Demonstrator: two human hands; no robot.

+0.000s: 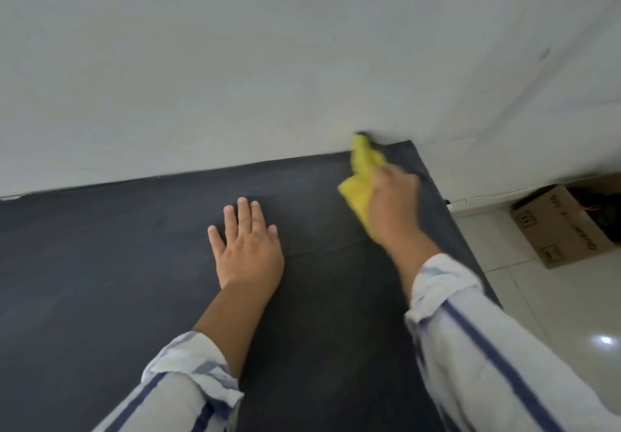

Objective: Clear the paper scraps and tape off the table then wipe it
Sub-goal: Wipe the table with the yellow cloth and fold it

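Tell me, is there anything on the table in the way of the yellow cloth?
Nothing visible. The right hand holds the yellow cloth near the table's far right corner by the wall. Only the left hand lies flat on the dark top.

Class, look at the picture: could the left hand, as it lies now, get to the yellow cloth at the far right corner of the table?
Probably yes. The left hand lies flat and empty on the dark table, and bare tabletop separates it from the yellow cloth. Only the right hand, already gripping that cloth, would contest it.
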